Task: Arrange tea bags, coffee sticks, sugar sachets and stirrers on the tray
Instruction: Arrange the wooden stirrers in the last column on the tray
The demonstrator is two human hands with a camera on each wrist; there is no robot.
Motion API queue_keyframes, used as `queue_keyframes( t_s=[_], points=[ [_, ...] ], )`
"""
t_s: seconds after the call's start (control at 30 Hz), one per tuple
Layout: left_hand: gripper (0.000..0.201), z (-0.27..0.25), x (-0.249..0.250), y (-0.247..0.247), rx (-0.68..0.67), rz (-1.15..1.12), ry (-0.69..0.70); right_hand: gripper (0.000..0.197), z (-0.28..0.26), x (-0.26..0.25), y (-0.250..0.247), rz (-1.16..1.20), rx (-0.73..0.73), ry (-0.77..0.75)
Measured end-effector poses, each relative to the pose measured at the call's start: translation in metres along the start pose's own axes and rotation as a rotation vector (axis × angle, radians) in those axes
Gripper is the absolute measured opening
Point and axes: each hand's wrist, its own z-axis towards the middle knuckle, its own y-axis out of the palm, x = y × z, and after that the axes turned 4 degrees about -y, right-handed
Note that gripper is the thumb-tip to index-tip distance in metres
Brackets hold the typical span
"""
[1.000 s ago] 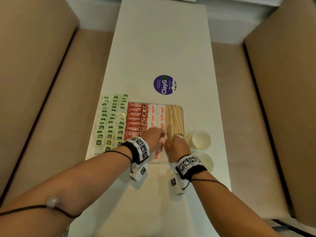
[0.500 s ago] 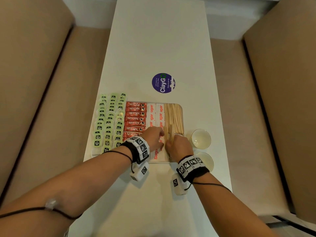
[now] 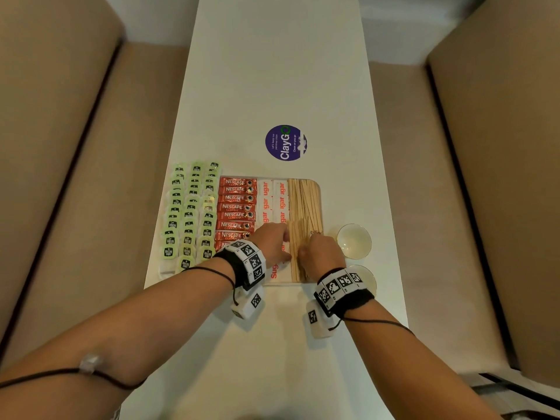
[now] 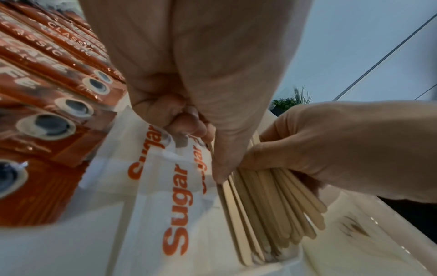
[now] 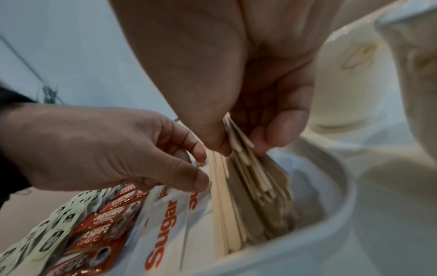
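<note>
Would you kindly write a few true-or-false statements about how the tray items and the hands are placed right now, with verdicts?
1. The right hand grips a bundle of wooden stirrers. True.
2. The coffee sticks lie right of the sugar sachets. False: they lie left of them.
3. The left hand holds a cup. False: its fingers touch the stirrers' edge beside the sachets.
4. Two cups stand right of the tray. True.

Matt wood stirrers [image 4: 267, 211], glossy foil coffee sticks [image 4: 59, 119], prob. paper sugar sachets [image 4: 179, 214]
</note>
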Motion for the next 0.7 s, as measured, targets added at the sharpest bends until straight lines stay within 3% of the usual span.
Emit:
queue_keyframes(
  t_s=[0.27,0.7],
  points=[
    [0.042,-0.001,0.002,-0.001,-0.002,0.015,0.043,0.018,-0.001,0.004,-0.004,-0.158,-0.004,-0.005],
    [0.041,0.002,0.003,0.005,-0.024,0.028,0.127,0.023,-0.007,0.008,-0.012,-0.228,-0.016,-0.036]
  ],
)
